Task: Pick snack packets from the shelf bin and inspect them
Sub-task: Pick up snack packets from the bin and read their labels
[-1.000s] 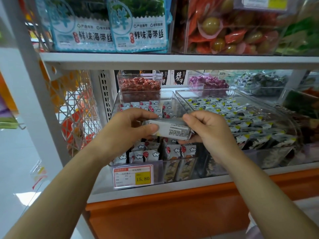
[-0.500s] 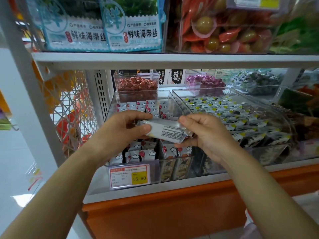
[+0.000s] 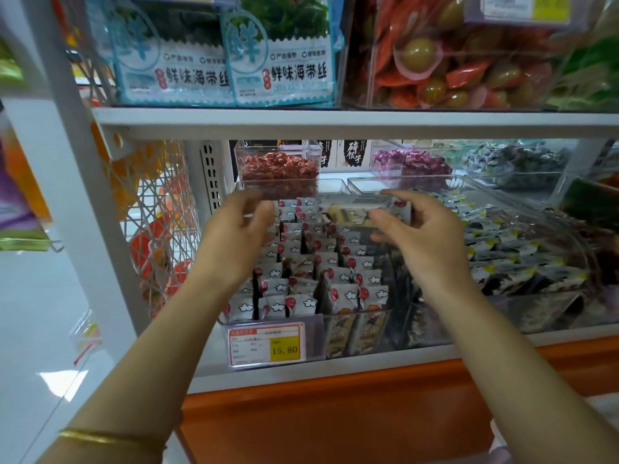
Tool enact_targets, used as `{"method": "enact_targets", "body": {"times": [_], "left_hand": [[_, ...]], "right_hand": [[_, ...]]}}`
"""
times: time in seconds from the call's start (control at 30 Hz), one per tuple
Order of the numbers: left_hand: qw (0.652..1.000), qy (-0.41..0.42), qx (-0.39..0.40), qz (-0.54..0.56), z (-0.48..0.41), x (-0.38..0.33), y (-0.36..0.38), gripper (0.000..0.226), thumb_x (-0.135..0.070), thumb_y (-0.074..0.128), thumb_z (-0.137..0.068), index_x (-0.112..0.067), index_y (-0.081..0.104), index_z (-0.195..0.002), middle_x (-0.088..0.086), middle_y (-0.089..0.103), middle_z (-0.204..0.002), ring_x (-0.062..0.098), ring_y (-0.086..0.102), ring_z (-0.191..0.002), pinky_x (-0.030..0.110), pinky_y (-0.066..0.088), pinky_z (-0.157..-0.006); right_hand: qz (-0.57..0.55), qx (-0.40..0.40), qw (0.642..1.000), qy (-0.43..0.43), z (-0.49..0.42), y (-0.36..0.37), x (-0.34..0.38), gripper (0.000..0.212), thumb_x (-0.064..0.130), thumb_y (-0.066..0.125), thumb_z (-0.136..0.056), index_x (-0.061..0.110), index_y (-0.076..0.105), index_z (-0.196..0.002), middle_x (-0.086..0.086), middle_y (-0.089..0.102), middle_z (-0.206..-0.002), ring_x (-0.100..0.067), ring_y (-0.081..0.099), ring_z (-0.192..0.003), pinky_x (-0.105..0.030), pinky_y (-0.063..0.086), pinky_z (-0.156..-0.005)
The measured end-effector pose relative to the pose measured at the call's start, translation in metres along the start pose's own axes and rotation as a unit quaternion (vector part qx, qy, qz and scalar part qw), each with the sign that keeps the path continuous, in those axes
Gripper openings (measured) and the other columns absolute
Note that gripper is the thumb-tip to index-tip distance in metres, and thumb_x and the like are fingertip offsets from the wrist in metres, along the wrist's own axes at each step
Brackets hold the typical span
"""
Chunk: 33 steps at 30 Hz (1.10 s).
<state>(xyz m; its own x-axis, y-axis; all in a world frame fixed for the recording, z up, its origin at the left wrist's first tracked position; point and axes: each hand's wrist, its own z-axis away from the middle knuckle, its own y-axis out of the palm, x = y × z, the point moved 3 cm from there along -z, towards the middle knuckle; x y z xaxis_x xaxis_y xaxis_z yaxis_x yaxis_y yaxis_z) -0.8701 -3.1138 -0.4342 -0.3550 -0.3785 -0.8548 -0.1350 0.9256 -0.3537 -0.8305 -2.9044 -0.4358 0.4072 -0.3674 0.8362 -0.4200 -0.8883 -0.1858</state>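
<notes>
Nearest the camera, a gold bangle sits on the left wrist, and both forearms reach up and forward over the orange base panel. A yellow price tag reading 15.80 is clipped to the clear front wall of the shelf bin. Inside it, small white packets printed with clouds and red dots stand on edge in rows, probably so each can be pulled out singly.

Above those rows the left hand hangs with its fingers loosely bent and nothing visible between them, though it is motion-blurred. It looks free to steady or take the next piece.

The right hand holds one snack packet. Its grip is a pinch, thumb beneath and fingers over the top edge, closed on the packet's right end. The rest of the packet juts out leftward, roughly level, over the far part of the bin and apart from the left hand. Held by one end, most of its face is uncovered, which suits reading it.

Beyond, a small clear box of red-wrapped sweets stands just behind the bin, and blue seaweed packs fill the shelf above.
</notes>
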Motion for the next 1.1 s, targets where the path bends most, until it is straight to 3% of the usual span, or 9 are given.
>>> {"method": "enact_targets", "body": {"times": [0.13,0.23,0.3,0.4,0.5,0.7,0.83,1.03,1.1], "left_hand": [[0.986,0.068,0.004,-0.155,-0.014,-0.002,0.009,0.038,-0.012,0.041,-0.098,-0.012,0.043,-0.136,0.009,0.050,-0.136,0.011,0.057,-0.095,0.014,0.043,-0.075],[0.964,0.078,0.065,-0.245,-0.026,0.004,0.029,0.030,-0.004,0.040,-0.093,-0.006,0.052,-0.121,0.016,0.052,-0.125,0.028,0.049,-0.115,0.030,0.038,-0.093],[0.947,0.065,0.131,-0.285,-0.034,0.010,0.044,0.016,-0.008,0.039,-0.092,-0.004,0.050,-0.103,0.014,0.050,-0.110,0.033,0.045,-0.114,0.036,0.036,-0.091],[0.885,0.030,0.225,-0.407,-0.044,0.025,0.061,0.038,-0.028,0.029,-0.097,-0.006,0.041,-0.125,0.010,0.037,-0.139,0.026,0.026,-0.134,0.056,0.018,-0.110],[0.840,0.016,0.258,-0.478,-0.048,0.036,0.065,0.049,-0.037,0.023,-0.097,-0.006,0.036,-0.133,0.009,0.030,-0.148,0.024,0.016,-0.141,0.060,0.009,-0.111],[0.855,0.022,0.251,-0.453,-0.035,0.035,0.055,0.041,-0.037,0.028,-0.096,-0.010,0.045,-0.123,0.009,0.037,-0.140,0.024,0.022,-0.136,0.059,0.011,-0.111],[0.864,0.038,0.243,-0.439,-0.030,0.036,0.053,0.046,-0.038,0.025,-0.098,-0.015,0.041,-0.135,0.005,0.033,-0.146,0.021,0.020,-0.138,0.055,0.009,-0.113],[0.887,0.070,0.220,-0.401,-0.024,0.034,0.048,0.047,-0.036,0.024,-0.098,-0.019,0.037,-0.140,0.000,0.024,-0.153,0.019,0.013,-0.142,0.055,0.010,-0.113],[0.886,0.058,0.216,-0.407,-0.022,0.035,0.044,0.049,-0.037,0.023,-0.098,-0.016,0.035,-0.141,0.004,0.023,-0.153,0.021,0.012,-0.142,0.054,0.010,-0.113]], "right_hand": [[0.051,-0.029,0.998,0.009,-0.004,0.004,-0.004,0.039,0.025,0.068,-0.083,0.018,0.059,-0.120,0.011,0.056,-0.112,-0.026,0.063,-0.104,-0.046,0.047,-0.097],[0.068,-0.026,0.997,-0.003,-0.005,0.009,-0.004,0.039,0.027,0.068,-0.083,0.017,0.058,-0.120,0.007,0.058,-0.113,-0.025,0.064,-0.102,-0.045,0.048,-0.095],[0.073,-0.023,0.997,-0.002,-0.007,0.010,-0.006,0.041,0.027,0.068,-0.083,0.016,0.058,-0.120,0.003,0.060,-0.116,-0.025,0.064,-0.100,-0.045,0.049,-0.094],[0.074,-0.026,0.997,-0.004,-0.008,0.010,-0.008,0.039,0.027,0.068,-0.083,0.014,0.058,-0.118,0.006,0.060,-0.110,-0.025,0.065,-0.097,-0.045,0.050,-0.091],[0.071,-0.028,0.997,-0.015,-0.010,0.011,-0.007,0.037,0.024,0.068,-0.083,0.014,0.056,-0.116,0.005,0.059,-0.110,-0.026,0.065,-0.097,-0.045,0.050,-0.090],[0.135,0.046,0.987,-0.074,-0.045,0.043,0.006,0.028,0.017,0.065,-0.086,0.006,0.055,-0.110,-0.010,0.062,-0.105,-0.022,0.062,-0.088,-0.038,0.053,-0.078],[0.256,0.109,0.954,-0.108,-0.074,0.082,0.004,0.023,0.016,0.065,-0.086,0.005,0.057,-0.105,-0.005,0.051,-0.099,-0.016,0.049,-0.089,-0.021,0.031,-0.066],[0.399,0.210,0.881,-0.142,-0.082,0.119,-0.010,0.024,0.015,0.065,-0.085,0.008,0.059,-0.107,-0.010,0.053,-0.115,-0.024,0.055,-0.100,-0.029,0.043,-0.078],[0.395,0.199,0.887,-0.133,-0.083,0.120,-0.013,0.022,0.020,0.064,-0.086,0.012,0.061,-0.107,-0.009,0.058,-0.114,-0.025,0.054,-0.105,-0.032,0.044,-0.084]]}}
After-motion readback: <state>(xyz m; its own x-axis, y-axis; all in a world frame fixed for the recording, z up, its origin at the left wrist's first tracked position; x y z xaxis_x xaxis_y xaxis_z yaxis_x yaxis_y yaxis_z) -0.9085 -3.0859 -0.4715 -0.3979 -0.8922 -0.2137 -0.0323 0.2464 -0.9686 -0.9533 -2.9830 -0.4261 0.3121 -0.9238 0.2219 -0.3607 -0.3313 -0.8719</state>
